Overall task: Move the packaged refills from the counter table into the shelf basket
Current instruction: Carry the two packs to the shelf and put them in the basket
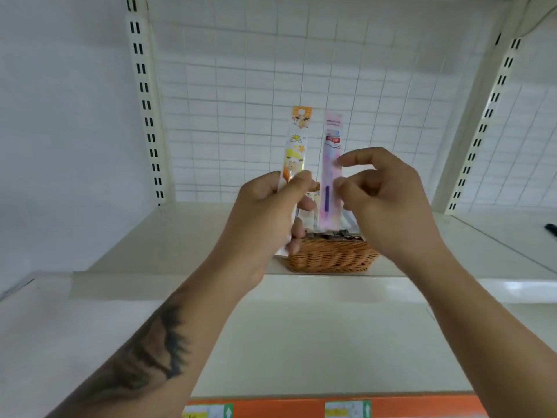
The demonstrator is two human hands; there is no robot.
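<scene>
Left hand (265, 215) grips yellow refill (294, 158) | right hand (388, 203) loose, perhaps touching pink refill (330, 176) | basket (331, 257) half hidden

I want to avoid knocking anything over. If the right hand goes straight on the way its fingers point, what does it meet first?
Probably the pink refill pack standing in the basket; the right hand fingertips already look almost on it, though depth is unclear.

The person's two forearms are bare, with no sleeves reaching into view. The left forearm carries a large dark tattoo (150, 354) of jagged, feathery strokes running along its outer side. The left hand (265, 218) and right hand (388, 203) wear no rings, gloves or watch.
</scene>
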